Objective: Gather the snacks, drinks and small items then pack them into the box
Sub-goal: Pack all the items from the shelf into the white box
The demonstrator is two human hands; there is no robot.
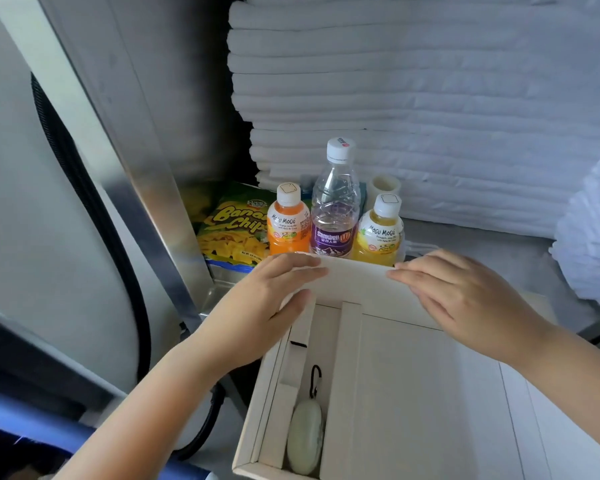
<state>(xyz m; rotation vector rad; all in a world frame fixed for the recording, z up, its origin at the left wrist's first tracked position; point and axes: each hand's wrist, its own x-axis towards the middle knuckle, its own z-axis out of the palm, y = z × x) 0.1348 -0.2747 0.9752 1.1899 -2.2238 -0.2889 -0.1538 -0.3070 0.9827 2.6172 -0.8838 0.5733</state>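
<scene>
A white cardboard box [406, 393] lies open in front of me, its far flap standing up. My left hand [260, 306] holds the flap's left end, fingers over its top edge and thumb on the near face. My right hand [465, 299] rests on the flap's right end with straight fingers. In the box's left compartment lies a pale green oval pouch [305, 436] with a black clip. Behind the flap stand an orange Mogu Mogu bottle [289, 221], a clear water bottle [335, 206] and a yellow Mogu Mogu bottle [380, 232]. A banana chips bag [234, 228] leans at their left.
A tall stack of folded white towels [413, 81] fills the back. A white tape roll [383, 187] stands behind the yellow bottle. A metal upright [142, 188] and a black cable [84, 188] run along the left. White fabric [593, 230] bulges at the right.
</scene>
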